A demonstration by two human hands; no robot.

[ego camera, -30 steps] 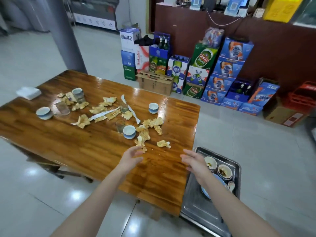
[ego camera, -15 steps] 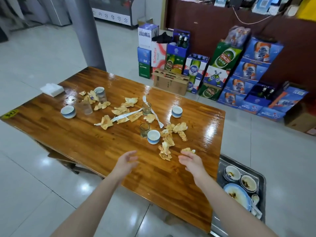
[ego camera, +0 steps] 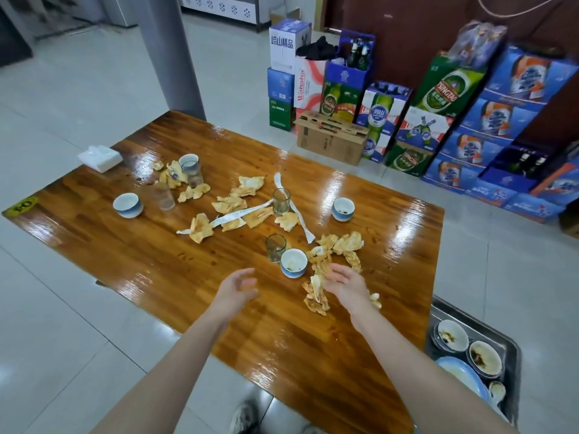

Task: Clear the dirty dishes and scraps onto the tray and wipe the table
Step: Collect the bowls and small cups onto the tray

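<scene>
Wooden tabletop (ego camera: 125, 261), with the metal tray (ego camera: 513, 355) low beside its right end. Both hands are loosely open and empty: the left hand (ego camera: 235, 289) hovers, the right hand (ego camera: 346, 285) spreads over the nearest crumpled napkins (ego camera: 316, 297). Gather that cluster in one scoop, avoiding the small bowl (ego camera: 294, 263) beside it.

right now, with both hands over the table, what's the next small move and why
Probably close the right hand on the crumpled scraps just beside it: it hovers right at them, the tray sits near that side, and the left hand holds nothing.
</scene>
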